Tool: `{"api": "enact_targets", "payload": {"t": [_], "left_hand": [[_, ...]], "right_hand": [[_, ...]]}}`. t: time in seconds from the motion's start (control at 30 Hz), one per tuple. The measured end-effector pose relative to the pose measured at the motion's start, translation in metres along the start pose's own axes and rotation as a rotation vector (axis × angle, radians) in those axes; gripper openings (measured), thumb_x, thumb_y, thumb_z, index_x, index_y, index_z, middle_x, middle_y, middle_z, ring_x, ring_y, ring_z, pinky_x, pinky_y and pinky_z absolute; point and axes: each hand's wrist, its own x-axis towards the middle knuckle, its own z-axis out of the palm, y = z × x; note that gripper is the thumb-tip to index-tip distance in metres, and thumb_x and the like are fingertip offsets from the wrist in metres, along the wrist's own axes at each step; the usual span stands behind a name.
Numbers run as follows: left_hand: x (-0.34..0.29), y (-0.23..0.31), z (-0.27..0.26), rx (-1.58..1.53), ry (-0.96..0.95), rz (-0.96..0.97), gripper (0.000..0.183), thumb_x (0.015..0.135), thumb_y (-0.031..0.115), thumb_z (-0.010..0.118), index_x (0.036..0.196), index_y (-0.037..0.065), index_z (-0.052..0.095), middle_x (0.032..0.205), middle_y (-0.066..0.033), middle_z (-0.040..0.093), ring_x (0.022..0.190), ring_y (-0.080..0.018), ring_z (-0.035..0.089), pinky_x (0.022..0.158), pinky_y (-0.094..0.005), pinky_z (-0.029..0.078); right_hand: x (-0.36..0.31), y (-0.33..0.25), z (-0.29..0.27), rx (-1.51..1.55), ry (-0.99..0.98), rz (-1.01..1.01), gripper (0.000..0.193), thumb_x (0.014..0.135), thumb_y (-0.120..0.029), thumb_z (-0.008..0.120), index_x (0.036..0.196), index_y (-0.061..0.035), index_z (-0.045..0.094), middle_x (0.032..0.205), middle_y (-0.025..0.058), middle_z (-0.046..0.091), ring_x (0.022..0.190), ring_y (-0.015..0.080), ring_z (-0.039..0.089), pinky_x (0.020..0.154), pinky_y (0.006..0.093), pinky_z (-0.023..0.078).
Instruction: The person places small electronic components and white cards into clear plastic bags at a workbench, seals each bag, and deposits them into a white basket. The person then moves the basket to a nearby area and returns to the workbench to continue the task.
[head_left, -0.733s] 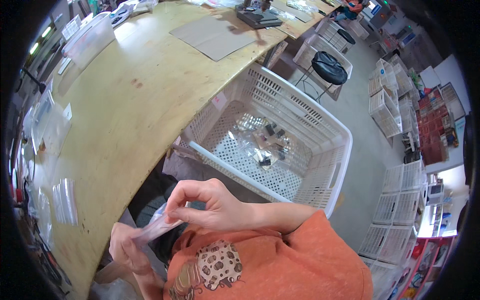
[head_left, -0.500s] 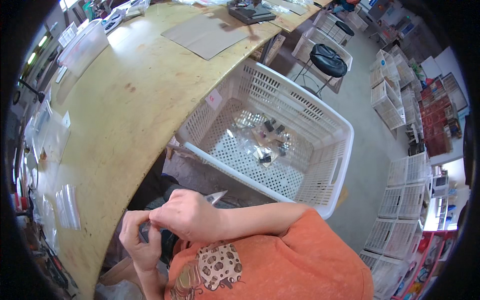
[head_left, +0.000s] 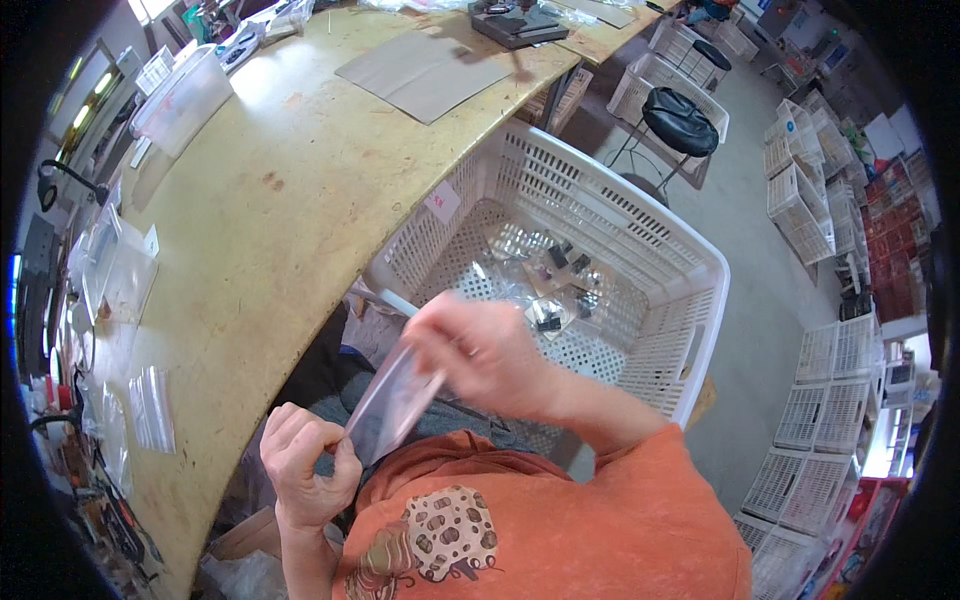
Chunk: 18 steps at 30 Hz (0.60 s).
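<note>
A small clear plastic bag (head_left: 388,405) stretches at a slant between my two hands, in front of my body. My left hand (head_left: 308,466) pinches its lower left end between thumb and curled fingers, close to the table's edge. Higher up and to the right, my right hand (head_left: 485,352) grips the other end; it is somewhat blurred by motion. What lies inside the bag, if anything, I cannot make out. Beyond my right hand stands a large white slotted plastic basket (head_left: 712,318), with several clear packets (head_left: 548,270) holding small dark pieces on its bottom.
A yellowish worktable (head_left: 270,240) runs along the left. It bears a sheet of cardboard (head_left: 425,75), a clear plastic bin (head_left: 185,100) and a stack of clear bags (head_left: 152,410). A black stool (head_left: 680,122) stands past the basket. White crates (head_left: 820,400) line the right side.
My hands were close together; now my right hand has moved up and right, away from the left. The clear bag shows stretched between them. The whole view has shifted slightly.
</note>
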Motion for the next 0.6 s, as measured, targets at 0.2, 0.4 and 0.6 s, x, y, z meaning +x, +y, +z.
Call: {"api": "enact_targets", "payload": {"t": [0.2, 0.4, 0.6], "left_hand": [[0.022, -0.037, 0.018, 0.067, 0.077, -0.105, 0.011, 0.071, -0.005, 0.064, 0.070, 0.002, 0.056, 0.064, -0.0094, 0.051, 0.060, -0.0274, 0.051, 0.060, -0.0370, 0.041], [0.063, -0.083, 0.035, 0.372, -0.072, -0.215, 0.054, 0.076, 0.001, 0.072, 0.127, 0.007, 0.056, 0.128, -0.0160, 0.052, 0.121, -0.0303, 0.051, 0.099, -0.0396, 0.044], [0.059, -0.114, 0.055, 0.616, -0.245, -0.301, 0.087, 0.070, 0.002, 0.073, 0.149, 0.013, 0.039, 0.153, -0.0137, 0.035, 0.142, -0.0330, 0.033, 0.118, -0.0436, 0.025]], "right_hand": [[0.006, 0.053, -0.073, -0.015, 0.425, 0.132, 0.010, 0.100, -0.012, 0.059, 0.096, -0.0033, 0.064, 0.077, 0.0017, 0.070, 0.069, 0.0070, 0.065, 0.061, 0.0230, 0.052], [-0.027, 0.202, -0.021, -0.001, 0.093, 0.393, 0.024, 0.094, -0.019, 0.065, 0.112, -0.0033, 0.064, 0.103, 0.0151, 0.071, 0.100, 0.0285, 0.067, 0.085, 0.0375, 0.052], [-0.019, 0.359, -0.070, -0.875, 0.100, 0.758, 0.059, 0.087, -0.036, 0.066, 0.140, -0.0151, 0.050, 0.140, 0.0206, 0.051, 0.130, 0.0382, 0.048, 0.108, 0.0474, 0.040]]}}
